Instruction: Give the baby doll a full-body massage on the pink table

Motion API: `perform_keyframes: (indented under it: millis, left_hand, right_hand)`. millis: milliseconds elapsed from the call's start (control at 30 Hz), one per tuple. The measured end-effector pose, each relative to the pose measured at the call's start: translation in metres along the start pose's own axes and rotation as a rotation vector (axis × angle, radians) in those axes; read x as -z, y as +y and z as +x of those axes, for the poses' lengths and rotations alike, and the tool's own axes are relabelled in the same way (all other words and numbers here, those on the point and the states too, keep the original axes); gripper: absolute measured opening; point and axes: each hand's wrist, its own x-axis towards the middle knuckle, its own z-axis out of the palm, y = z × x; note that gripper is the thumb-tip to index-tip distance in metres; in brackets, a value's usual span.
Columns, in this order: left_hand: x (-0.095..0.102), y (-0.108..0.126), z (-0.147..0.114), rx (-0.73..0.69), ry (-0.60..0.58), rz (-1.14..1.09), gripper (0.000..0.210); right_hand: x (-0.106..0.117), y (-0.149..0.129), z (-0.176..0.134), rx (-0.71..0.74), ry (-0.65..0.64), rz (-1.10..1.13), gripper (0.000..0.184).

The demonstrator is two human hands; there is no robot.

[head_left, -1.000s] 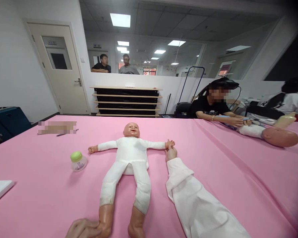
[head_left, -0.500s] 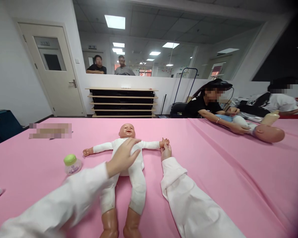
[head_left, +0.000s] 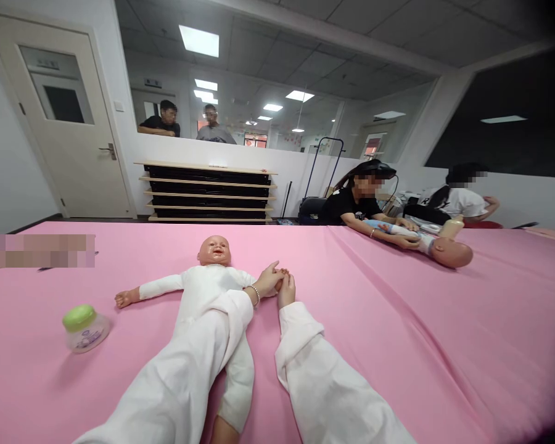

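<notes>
A baby doll (head_left: 203, 283) with a white cloth body lies face up in front of me, its head toward the far side. My left hand (head_left: 269, 280) reaches across its chest and is closed around the doll's hand on the right side. Against the same small hand, my right hand (head_left: 287, 291) presses its fingertips from the right. My sleeves cover much of the doll's belly and one leg. Left of the doll stands a clear jar (head_left: 87, 333) with a green lid.
The pink sheet (head_left: 361, 345) covers the table and has a long fold on the right. Across the table a co-worker (head_left: 351, 206) handles another doll (head_left: 451, 251), with a bottle (head_left: 452, 227) beside it. A blurred-out item (head_left: 41, 251) lies at the far left.
My left hand has moved right from above the doll's chest to the doll's hand, where my right hand stays. The view has turned to the right.
</notes>
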Motion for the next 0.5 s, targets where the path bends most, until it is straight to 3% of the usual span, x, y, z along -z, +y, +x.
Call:
perform_keyframes:
  millis: [133,267,367,500]
  left_hand:
    - [0.005,-0.006,-0.001,-0.025,0.048,0.077,0.034]
    - [0.006,-0.005,-0.005,-0.075,0.114,0.176,0.017]
    - [0.008,-0.005,-0.006,-0.118,0.177,0.226,0.018]
    - [0.012,-0.01,-0.004,-0.141,0.192,0.248,0.031]
  right_hand:
    - [-0.001,-0.002,-0.002,0.005,-0.016,-0.002,0.025]
    - [-0.006,-0.002,-0.009,0.01,-0.058,0.019,0.035]
    - [-0.008,-0.004,-0.015,0.024,-0.108,0.016,0.038]
    - [-0.006,-0.011,-0.021,0.055,-0.124,-0.186,0.038]
